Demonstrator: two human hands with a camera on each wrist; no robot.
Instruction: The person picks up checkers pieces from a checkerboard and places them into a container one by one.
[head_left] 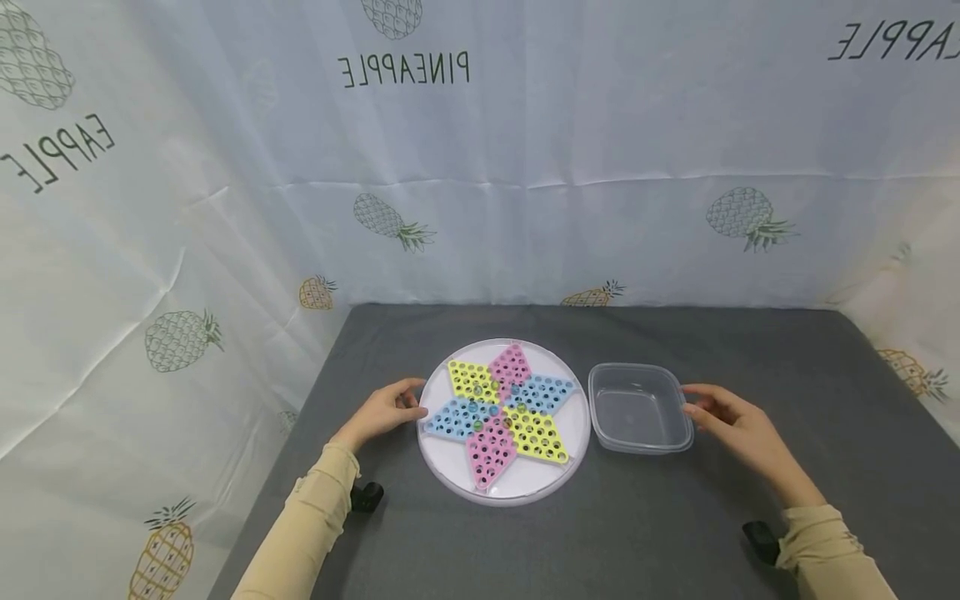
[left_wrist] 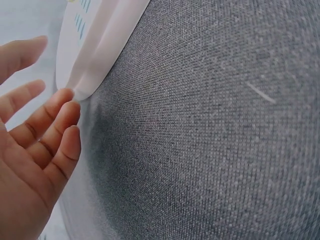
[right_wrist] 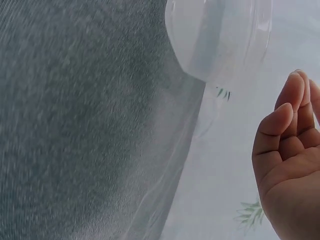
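A round white Chinese checkers board (head_left: 450,467) bears a star of pink, yellow and blue perforated points. Several marbles (head_left: 477,426) sit around the star's middle. Beside the board's left rim is my left hand (head_left: 382,412), its fingers loosely bent; in the left wrist view they are at the rim, and firm contact is hard to tell. A clear plastic container (head_left: 639,412), with nothing visible in it, stands just right of the board. My right hand (head_left: 731,425) is at the container's right side, thumb and fingers relaxed; the right wrist view shows a gap between them and the container.
Dark grey cloth covers the table (head_left: 555,550). A white curtain (head_left: 525,242) with pineapple prints hangs behind and along the sides. Black devices (head_left: 367,497) are worn at both wrists.
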